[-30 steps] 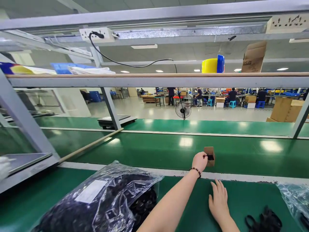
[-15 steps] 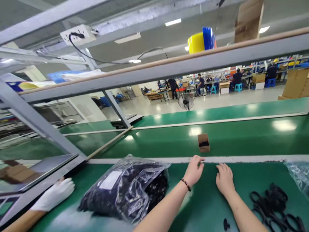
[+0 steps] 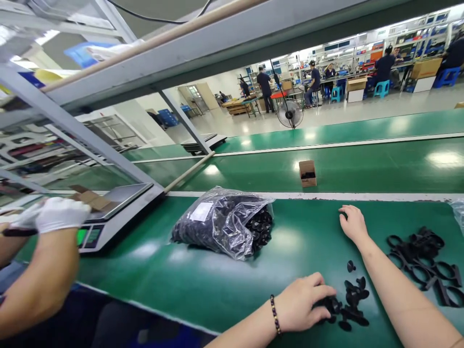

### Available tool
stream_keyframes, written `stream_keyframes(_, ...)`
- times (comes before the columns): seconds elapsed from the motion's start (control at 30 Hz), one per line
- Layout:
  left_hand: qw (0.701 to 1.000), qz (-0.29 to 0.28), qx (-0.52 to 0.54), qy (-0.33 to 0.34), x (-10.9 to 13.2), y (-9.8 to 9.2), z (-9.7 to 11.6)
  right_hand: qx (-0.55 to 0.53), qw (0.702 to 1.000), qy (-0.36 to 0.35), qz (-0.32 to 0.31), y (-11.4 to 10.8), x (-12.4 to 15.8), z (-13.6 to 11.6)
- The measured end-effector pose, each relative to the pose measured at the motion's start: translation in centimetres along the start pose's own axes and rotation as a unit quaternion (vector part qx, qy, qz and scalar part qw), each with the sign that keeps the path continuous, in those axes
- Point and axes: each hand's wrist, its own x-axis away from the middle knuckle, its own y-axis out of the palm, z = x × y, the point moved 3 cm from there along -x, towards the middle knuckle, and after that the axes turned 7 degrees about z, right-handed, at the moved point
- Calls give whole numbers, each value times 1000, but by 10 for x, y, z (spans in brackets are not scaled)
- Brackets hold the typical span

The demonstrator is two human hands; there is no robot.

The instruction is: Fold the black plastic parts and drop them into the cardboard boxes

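My left hand (image 3: 300, 302), with a beaded bracelet at the wrist, reaches into a small pile of black suction-cup-like parts (image 3: 351, 299). Its thumb and fingers close around some of them at the pile's left side. My right hand (image 3: 353, 222) rests on the green table (image 3: 217, 290) near the white strip, fingers loosely extended and nothing visible in them. Beside my right forearm lies a heap of black ring-shaped parts (image 3: 424, 261). Left of my hands, a clear plastic bag (image 3: 224, 222) full of black parts lies with its mouth towards the right.
A small open carton (image 3: 308, 174) holding black parts stands on the green belt (image 3: 380, 169). At the left, a co-worker's white-gloved hand (image 3: 61, 215) is near a weighing scale (image 3: 108, 227) bearing a brown carton. A grey shelf frame (image 3: 181, 53) crosses above.
My left hand has moved from near the white strip down to the small black parts. My right hand stays by the strip. The view has tilted down; the co-worker's gloved hand is now near the scale's display.
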Motion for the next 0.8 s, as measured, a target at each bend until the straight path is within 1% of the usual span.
stream_keyframes(0.1,997,-4,-65,31,-9,14,2,-4,1000,-9,-1,-1,1,-1)
stream_keyframes(0.2,996,-11,-76,35,-26,18,-3,-9,1000,-17,-1,0,1,-2)
stream_keyframes(0.3,998,25,-62,21,-48,8,-13,-14,1000,-23,4,0,1,-4)
stream_keyframes(0.4,996,77,-46,-19,-73,-8,-26,-18,999,-30,16,-1,1,-6)
stream_keyframes(0.47,995,96,-8,-40,-85,-12,-35,-19,999,-34,23,-2,0,-7)
stream_keyframes(0.57,984,116,116,-63,-96,-11,-49,-20,999,-39,27,-2,0,-8)
stream_keyframes(0.63,971,128,184,-82,-98,-8,-59,-21,999,-40,26,-2,-1,-8)
stream_keyframes(0.7,961,133,219,-104,-96,-6,-70,-24,999,-38,22,-1,-3,-8)
stream_keyframes(0.8,944,119,278,-134,-94,-3,-81,-29,999,-29,12,-1,-7,-5)
